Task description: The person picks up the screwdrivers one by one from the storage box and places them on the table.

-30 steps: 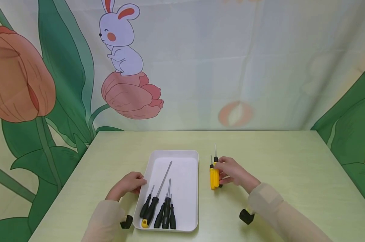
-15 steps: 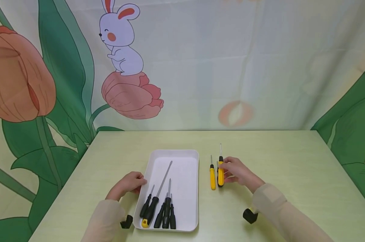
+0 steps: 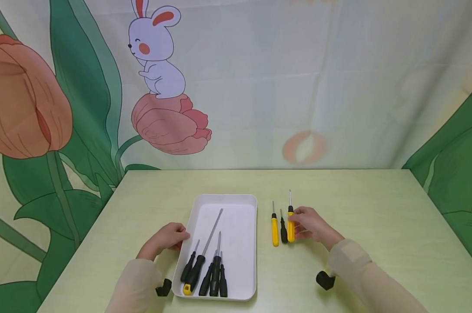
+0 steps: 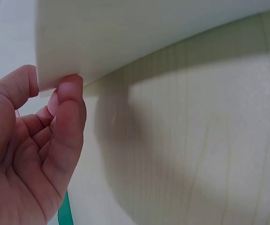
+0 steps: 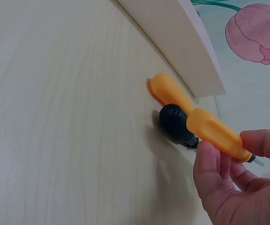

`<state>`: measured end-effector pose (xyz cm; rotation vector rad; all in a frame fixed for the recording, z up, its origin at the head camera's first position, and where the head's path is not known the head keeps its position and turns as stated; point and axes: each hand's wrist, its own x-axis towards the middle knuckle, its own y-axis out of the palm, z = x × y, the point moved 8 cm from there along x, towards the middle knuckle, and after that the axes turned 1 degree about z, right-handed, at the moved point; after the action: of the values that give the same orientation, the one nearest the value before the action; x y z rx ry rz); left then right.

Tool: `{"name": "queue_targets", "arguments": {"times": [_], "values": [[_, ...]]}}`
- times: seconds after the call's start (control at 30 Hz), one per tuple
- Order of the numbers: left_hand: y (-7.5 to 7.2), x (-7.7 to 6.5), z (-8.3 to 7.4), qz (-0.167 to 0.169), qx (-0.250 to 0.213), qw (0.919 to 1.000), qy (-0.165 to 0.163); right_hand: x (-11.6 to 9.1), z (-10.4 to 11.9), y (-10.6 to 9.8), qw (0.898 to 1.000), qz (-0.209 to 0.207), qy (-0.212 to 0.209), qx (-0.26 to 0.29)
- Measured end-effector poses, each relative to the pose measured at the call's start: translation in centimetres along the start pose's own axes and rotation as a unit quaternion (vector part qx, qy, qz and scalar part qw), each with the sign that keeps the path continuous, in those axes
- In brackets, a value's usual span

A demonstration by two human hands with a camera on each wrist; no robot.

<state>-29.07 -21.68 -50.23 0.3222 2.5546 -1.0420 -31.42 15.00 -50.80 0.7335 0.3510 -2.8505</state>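
My right hand pinches a yellow-handled screwdriver between thumb and fingers, its shaft pointing to the far side. In the right wrist view the held screwdriver hangs above the table. Just left of it lie a small black screwdriver and another yellow-handled screwdriver. At the white tray's left side, my left hand grips the rim; the left wrist view shows thumb and fingers pinching the tray's wall. Several black-handled screwdrivers lie in the tray's near half, one of them a long screwdriver with a yellow handle end.
The pale wood-grain table reaches back to a printed curtain with a rabbit and tulips. Black wrist-worn pieces sit under both sleeves, one by the tray's near left corner.
My right hand has moved rightward with the yellow-handled screwdriver, away from the other yellow one. The black screwdriver between them is now uncovered. My left hand stays on the tray rim.
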Motion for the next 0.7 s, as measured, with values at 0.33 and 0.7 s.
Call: {"name": "queue_targets", "arguments": {"times": [0.33, 0.7], "values": [[0.0, -0.3, -0.1, -0.010, 0.004, 0.9999, 0.003, 0.8, -1.1, -0.3, 1.000, -0.012, 0.011, 0.003], [0.0, -0.2, -0.1, -0.005, -0.001, 1.0000, 0.003, 1.3, -1.8, -0.3, 0.999, -0.016, 0.028, -0.008]]}}
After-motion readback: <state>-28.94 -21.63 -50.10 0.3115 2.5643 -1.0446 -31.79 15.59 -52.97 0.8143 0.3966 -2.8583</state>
